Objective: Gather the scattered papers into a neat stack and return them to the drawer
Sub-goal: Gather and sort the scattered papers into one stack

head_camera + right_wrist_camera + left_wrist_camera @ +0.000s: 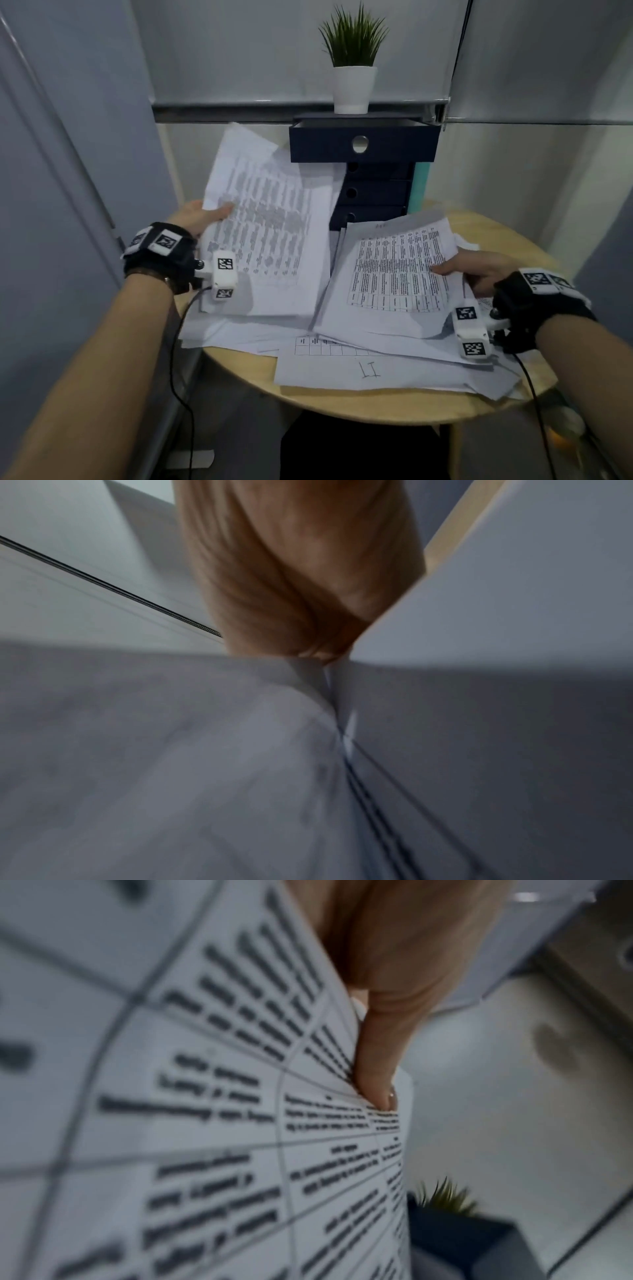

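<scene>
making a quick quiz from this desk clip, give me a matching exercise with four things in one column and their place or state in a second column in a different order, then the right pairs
Things
1. potted plant
2. top drawer
3. sheet marked 11
4. left hand

Places or states
A. pulled out of the dark drawer unit
B. lying flat at the near edge of the round table
C. standing on top of the drawer unit
D. holding a lifted bundle of printed pages by its edge

Right pairs: 1-C, 2-A, 3-B, 4-D
</scene>
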Motion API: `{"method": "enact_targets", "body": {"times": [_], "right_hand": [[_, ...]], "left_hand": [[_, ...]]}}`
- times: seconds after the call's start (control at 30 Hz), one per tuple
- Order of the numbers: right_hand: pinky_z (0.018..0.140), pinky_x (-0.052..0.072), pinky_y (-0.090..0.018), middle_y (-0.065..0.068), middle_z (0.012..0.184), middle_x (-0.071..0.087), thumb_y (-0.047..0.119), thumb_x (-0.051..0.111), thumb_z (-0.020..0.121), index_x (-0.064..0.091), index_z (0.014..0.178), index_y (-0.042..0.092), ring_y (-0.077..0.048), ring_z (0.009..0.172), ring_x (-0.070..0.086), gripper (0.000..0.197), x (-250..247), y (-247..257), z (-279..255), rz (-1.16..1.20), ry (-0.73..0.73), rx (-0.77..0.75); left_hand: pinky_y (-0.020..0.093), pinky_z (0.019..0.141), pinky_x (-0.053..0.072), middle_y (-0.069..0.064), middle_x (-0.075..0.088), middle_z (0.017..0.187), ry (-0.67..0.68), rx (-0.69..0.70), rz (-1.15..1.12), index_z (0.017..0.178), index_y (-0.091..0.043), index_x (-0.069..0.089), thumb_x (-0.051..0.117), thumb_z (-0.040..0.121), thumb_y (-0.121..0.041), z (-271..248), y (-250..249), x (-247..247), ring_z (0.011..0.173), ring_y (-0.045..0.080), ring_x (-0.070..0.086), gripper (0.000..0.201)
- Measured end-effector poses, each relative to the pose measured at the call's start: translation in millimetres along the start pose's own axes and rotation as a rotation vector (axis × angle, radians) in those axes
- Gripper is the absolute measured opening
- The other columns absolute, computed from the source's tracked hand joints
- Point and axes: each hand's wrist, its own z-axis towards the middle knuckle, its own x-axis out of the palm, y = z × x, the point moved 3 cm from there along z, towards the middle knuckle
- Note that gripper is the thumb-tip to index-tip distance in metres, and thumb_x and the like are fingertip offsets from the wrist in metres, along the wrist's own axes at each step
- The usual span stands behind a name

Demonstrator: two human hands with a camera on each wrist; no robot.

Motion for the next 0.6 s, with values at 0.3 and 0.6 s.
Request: {"method": "enact_targets", "body": {"times": [0.3,0.6], "right_hand": [[0.094,0.036,-0.073,-0.032,0.132,0.052,0.005,0.086,0.060,0.049,0.126,0.009,-0.054,0.121,0.048,0.076,-1,-3,44,-0.143,-0.003,0.017],[0.095,0.047,-0.059,-0.022,0.121,0.062,0.004,0.072,0.065,0.052,0.128,0.018,-0.043,0.113,0.058,0.067,1,3,40,-0.228,-0.031,-0.061]], "left_hand": [[0.008,0.055,0.050,-0.026,0.066,0.055,-0.277,0.225,-0.458,0.085,-0.023,0.056,0.057,0.094,-0.017,-31,-19,-35,0.049,-0.012,0.061,0.011],[0.018,0.088,0.051,-0.027,0.071,0.089,-0.557,0.778,-0.556,0.102,-0.016,0.063,0.068,0.088,-0.019,-68,-92,-49,0.093,-0.006,0.065,0.015]]}}
